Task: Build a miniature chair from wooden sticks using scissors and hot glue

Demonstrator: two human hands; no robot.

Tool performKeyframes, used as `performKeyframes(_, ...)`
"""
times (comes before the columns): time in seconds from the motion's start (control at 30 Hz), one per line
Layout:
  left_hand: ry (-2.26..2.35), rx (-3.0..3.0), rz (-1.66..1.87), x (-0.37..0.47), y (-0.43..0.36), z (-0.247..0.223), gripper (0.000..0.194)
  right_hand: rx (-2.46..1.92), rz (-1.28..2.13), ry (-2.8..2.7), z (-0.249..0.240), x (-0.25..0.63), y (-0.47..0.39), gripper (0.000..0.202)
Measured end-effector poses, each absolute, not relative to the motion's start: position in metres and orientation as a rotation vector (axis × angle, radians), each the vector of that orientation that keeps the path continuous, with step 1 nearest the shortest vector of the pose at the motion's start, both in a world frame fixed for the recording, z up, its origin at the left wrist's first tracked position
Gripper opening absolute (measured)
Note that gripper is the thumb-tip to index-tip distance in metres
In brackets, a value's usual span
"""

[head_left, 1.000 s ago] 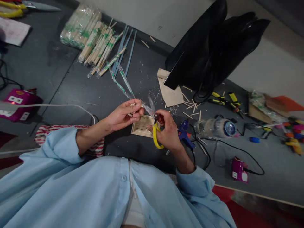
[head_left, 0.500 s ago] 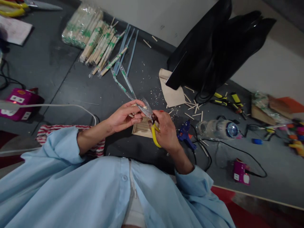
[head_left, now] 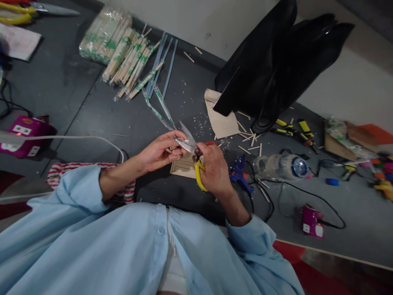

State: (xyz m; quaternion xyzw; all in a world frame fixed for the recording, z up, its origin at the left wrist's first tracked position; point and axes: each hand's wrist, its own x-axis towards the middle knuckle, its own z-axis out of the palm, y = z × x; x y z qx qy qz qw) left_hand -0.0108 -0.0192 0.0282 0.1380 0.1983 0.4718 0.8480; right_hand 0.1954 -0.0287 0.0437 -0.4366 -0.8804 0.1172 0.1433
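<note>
My right hand (head_left: pixel 215 170) is wrapped round a pair of scissors (head_left: pixel 200 182) with yellow and red handles. The blades are spread apart and point up and left, toward my other hand. My left hand (head_left: pixel 161 151) pinches a short pale wooden stick, mostly covered by the fingers, close to the lower blade. Below both hands lies a flat panel of thin sticks side by side (head_left: pixel 184 168), partly hidden by them. Clear wrappers with green print (head_left: pixel 156 110) lie just beyond my left hand.
Wrapped chopsticks (head_left: pixel 129 61) and blue strips (head_left: pixel 170 69) lie at the back left. Behind my right hand are a brown paper piece (head_left: pixel 225 121), cut stick bits and a black bag (head_left: pixel 270 61). A blue glue gun (head_left: pixel 239 172), plastic bottle (head_left: pixel 279 167) and cables are at the right.
The scissor blades have gone from closed together to spread apart. Both hands have stayed in nearly the same place.
</note>
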Motion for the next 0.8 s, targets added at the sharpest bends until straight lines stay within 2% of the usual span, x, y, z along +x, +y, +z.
performKeyframes(0.43,0.391,0.284,1.012,-0.01,-0.0206,0.0241,0.007,-1.289,0.251,-2.604,0.05,0.1931,-0.0288,0.057)
performKeyframes(0.8,0.441,0.248,0.984,-0.0097,-0.0218,0.0222,0.012,-1.371,0.131,-2.647,0.0478,0.1941,-0.03,0.042)
